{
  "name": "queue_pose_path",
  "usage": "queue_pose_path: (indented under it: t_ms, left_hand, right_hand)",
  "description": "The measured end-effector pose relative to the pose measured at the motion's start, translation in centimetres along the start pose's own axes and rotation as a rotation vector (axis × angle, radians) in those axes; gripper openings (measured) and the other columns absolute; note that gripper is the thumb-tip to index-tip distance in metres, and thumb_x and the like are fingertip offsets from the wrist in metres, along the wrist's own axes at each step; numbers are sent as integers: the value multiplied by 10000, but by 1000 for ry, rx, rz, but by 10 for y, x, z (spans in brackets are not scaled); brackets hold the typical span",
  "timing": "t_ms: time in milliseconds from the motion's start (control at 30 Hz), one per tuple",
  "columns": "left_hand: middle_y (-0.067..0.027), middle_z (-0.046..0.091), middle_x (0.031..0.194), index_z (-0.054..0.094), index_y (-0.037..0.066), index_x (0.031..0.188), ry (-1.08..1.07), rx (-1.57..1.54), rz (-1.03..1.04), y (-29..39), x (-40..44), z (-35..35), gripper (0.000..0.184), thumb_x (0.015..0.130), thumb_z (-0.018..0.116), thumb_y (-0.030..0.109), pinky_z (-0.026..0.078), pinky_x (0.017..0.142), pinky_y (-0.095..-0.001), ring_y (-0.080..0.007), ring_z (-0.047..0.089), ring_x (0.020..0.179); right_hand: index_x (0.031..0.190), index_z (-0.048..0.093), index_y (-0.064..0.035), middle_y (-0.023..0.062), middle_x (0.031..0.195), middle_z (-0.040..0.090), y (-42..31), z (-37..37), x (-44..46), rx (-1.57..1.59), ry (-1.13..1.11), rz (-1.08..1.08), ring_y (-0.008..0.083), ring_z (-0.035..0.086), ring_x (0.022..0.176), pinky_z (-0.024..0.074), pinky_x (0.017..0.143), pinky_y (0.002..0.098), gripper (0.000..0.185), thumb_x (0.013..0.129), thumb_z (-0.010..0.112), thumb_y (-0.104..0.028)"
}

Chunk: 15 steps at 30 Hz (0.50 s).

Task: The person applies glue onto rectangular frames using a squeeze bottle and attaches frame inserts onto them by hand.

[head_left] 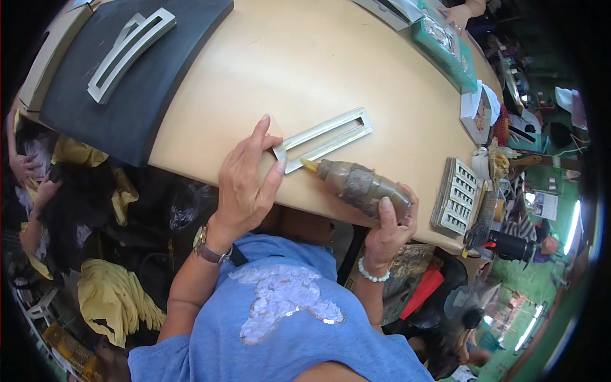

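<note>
A flat, pale rectangular frame with a long slot lies on the table, tilted up to the right. My left hand grips its near left end between thumb and fingers, the index finger stretched out past it. In my right hand is a squeeze bottle, brownish, with tape wrapped around its middle. Its yellow nozzle points left and sits close to the frame's lower edge; whether the tip touches, I cannot tell.
More slotted frames are stacked on a dark mat at the left. Slotted pale plates stand at the right table edge. A green basket is at the back right, with another person's hand beside it.
</note>
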<state>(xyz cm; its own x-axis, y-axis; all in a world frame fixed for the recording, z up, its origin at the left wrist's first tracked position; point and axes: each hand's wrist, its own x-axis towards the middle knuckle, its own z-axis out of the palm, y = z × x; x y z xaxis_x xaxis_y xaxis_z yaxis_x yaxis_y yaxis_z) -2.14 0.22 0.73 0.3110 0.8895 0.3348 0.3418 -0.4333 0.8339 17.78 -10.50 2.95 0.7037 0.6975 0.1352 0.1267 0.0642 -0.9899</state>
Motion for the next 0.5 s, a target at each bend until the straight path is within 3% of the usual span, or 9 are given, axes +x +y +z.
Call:
queue_pose_path:
  t_ms: [100,233,333,367,433,500]
  left_hand:
    - [-176,621,1065,363,-52,1358,-18,-63,-58,3,0,-2,484,939,393,189,401,951,-381,-311,565,1047]
    - [-167,621,1063,365,-70,1351,-18,-78,-51,1,0,-3,490,947,368,206,388,967,-378,-297,557,1065]
    - [-166,621,1063,362,-79,1350,-17,-85,-65,2,0,-2,489,945,371,194,388,968,-377,-288,561,1061]
    - [-167,621,1064,358,-82,1352,-26,-71,-61,2,0,-3,490,944,373,189,391,965,-375,-284,564,1058]
    - [-169,622,1062,352,-81,1356,-28,-54,-48,2,0,-2,486,937,395,162,399,956,-372,-280,572,1044]
    - [-172,623,1056,348,-74,1361,-16,-45,-30,-1,-1,1,485,925,435,120,409,944,-372,-280,582,1025]
  right_hand:
    - [1116,549,-1,47,977,583,-3,9,-12,53,-67,2,106,564,861,462,793,238,396,763,720,-51]
    - [1139,540,12,94,1033,594,-8,5,-3,207,-170,236,165,596,893,479,848,294,420,768,688,-115]
    - [1241,479,29,195,1191,563,7,-17,17,595,-132,427,288,581,1075,480,941,409,525,801,640,-209]
    - [1276,458,25,228,1283,503,12,-27,30,810,-210,464,346,543,1143,466,976,463,552,816,620,-234]
    - [1285,450,29,224,1253,527,12,-31,58,943,-406,406,327,543,1152,473,974,450,556,827,614,-240]
    - [1110,500,30,185,1082,600,0,-18,88,513,-183,299,305,628,946,521,839,423,439,795,657,-233]
